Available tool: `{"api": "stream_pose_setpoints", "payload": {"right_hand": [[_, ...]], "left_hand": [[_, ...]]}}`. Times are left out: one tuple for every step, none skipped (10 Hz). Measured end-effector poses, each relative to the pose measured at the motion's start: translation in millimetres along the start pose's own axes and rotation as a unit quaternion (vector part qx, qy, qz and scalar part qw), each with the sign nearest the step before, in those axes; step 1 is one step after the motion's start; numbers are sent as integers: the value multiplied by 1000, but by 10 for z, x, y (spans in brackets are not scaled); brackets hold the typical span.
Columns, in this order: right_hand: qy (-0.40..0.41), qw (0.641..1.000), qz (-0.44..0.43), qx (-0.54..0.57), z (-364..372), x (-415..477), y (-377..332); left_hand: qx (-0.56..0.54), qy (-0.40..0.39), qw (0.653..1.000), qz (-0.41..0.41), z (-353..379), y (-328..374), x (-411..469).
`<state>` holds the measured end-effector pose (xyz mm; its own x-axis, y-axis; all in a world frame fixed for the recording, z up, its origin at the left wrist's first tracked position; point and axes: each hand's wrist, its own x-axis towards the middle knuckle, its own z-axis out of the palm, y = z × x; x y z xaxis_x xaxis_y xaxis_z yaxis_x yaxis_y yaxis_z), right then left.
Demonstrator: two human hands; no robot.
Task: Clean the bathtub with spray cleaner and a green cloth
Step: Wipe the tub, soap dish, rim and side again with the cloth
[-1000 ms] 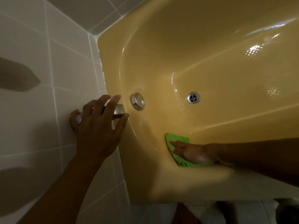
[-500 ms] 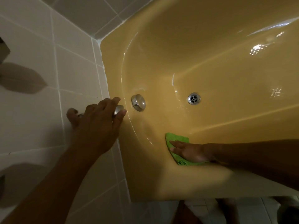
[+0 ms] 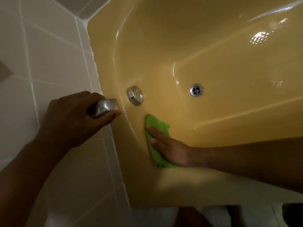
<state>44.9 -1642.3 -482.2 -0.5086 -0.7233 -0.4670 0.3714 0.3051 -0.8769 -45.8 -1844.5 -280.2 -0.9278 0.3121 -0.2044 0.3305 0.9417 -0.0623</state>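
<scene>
The yellow bathtub [image 3: 213,51] fills the right of the head view, seen from above. A green cloth [image 3: 155,123] lies flat on the tub's inner wall below the overflow cap. My right hand [image 3: 170,148] presses on the cloth with straight fingers, its arm reaching in from the right. My left hand [image 3: 73,118] grips a chrome spout [image 3: 105,106] that sticks out of the tiled wall at the tub's end, fingers and thumb curled round it. No spray cleaner is in view.
A round chrome overflow cap [image 3: 135,95] sits on the tub's end wall. The chrome drain [image 3: 196,89] is in the tub floor to its right. White wall tiles [image 3: 49,54] cover the left side. Floor tiles show along the bottom edge.
My left hand has closed round the chrome spout. My right hand has slid the cloth up the tub wall toward the overflow cap. The camera has moved closer.
</scene>
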Motion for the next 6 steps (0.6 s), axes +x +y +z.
{"api": "stream_pose_setpoints", "payload": {"right_hand": [[58,998,-35,-20,108,425,-132],[86,994,-47,-57,26,710,-119],[94,995,-16,-11,-26,843,26],[86,996,15,-2,-46,809,122],[71,996,40,-34,-45,708,199],[40,995,62,-70,-3,549,309]], "left_hand": [[8,10,1000,4,21,-13,-4],[4,11,1000,5,33,-1,10],[15,12,1000,3,46,-18,14],[18,17,1000,0,59,-24,8],[16,14,1000,-5,55,-8,7],[20,14,1000,-4,48,0,6]]}}
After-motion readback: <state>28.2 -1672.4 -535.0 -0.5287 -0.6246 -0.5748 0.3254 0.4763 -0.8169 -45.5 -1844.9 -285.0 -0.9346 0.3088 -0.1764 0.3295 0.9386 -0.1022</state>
